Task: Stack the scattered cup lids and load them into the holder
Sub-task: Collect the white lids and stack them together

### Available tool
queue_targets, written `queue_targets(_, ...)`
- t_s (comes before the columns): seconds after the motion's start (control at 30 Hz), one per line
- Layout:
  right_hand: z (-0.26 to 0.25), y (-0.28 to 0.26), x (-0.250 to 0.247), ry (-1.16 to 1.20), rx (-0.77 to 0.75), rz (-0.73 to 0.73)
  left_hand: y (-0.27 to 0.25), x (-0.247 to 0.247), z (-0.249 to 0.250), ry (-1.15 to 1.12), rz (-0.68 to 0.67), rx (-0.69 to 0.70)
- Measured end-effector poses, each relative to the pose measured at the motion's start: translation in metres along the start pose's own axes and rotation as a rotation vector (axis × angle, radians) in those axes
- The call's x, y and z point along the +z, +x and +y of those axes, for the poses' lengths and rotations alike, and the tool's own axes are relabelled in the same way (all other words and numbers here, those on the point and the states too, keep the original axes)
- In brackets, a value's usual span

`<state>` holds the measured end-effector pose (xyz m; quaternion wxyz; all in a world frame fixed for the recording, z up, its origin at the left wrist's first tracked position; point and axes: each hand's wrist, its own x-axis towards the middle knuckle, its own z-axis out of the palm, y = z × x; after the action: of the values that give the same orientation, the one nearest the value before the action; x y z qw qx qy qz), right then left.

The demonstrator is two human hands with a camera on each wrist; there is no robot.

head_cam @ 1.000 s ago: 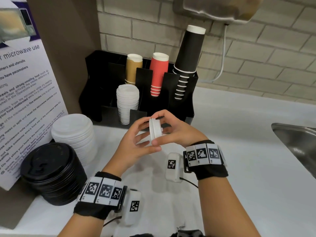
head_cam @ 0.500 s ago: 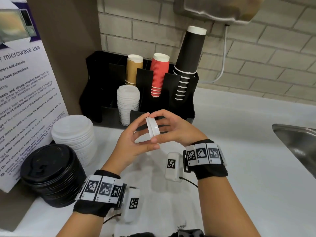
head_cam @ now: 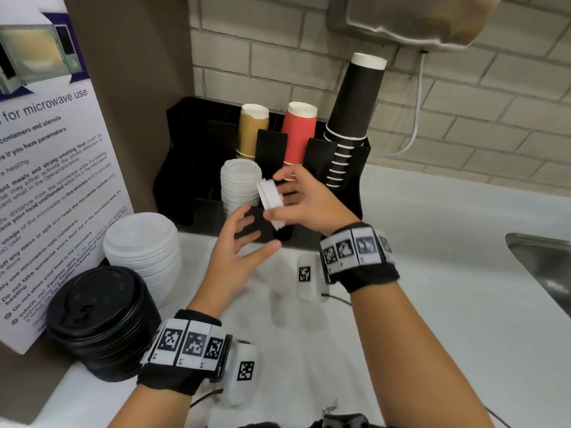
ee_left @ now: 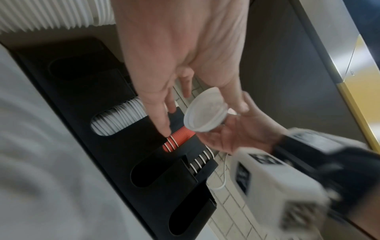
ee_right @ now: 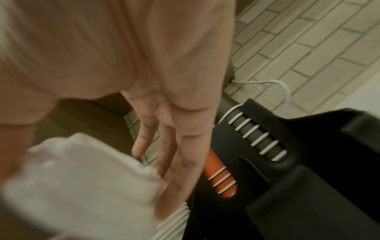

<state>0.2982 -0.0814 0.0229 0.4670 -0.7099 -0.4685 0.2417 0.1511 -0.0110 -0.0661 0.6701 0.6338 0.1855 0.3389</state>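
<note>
My right hand [head_cam: 276, 196] pinches a short stack of small white lids [head_cam: 271, 201] between thumb and fingers, tilted on edge, just in front of the black holder [head_cam: 185, 156]. The stack hovers beside the white lids [head_cam: 240, 183] that stand in the holder's front slot. Just below, my left hand [head_cam: 258, 230] is open with spread fingers, clear of the lids. The left wrist view shows the held lids [ee_left: 205, 110] from underneath, above the holder's slots [ee_left: 115, 123]. In the right wrist view the held lids [ee_right: 82, 178] are a white blur.
A tall stack of larger white lids [head_cam: 145, 251] and a stack of black lids [head_cam: 99, 322] stand on the counter at the left. Tan, red and black cups [head_cam: 301, 131] fill the holder's back slots. A steel sink [head_cam: 540, 257] lies to the right.
Both hands held the small lid stack together before. Now my left hand has let go and opened, while my right hand has lifted the stack up towards the holder.
</note>
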Motion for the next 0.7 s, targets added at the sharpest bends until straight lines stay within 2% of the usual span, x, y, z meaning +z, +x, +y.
queue_targets(0.07, -0.006, 0.029, 0.000, -0.099, -0.065, 0.116, 0.003, -0.002, -0.006, 0.050, 0.069, -0.055)
queue_targets(0.13, -0.011, 0.058, 0.003, -0.242, -0.121, 0.158, 0.004, -0.004, -0.011, 0.085, 0.082, -0.111)
queue_targets(0.27, -0.018, 0.106, 0.014, -0.569, -0.139, 0.057, 0.001, -0.008, -0.015, 0.111, 0.021, -0.150)
queue_targets(0.4, -0.013, 0.129, 0.026, -0.716, -0.127, -0.034, 0.002, -0.009, -0.013, 0.105, 0.025, -0.170)
queue_targets(0.7, 0.001, 0.129, 0.031, -0.781, -0.163, -0.121, 0.001, -0.009, -0.011, 0.116, 0.038, -0.178)
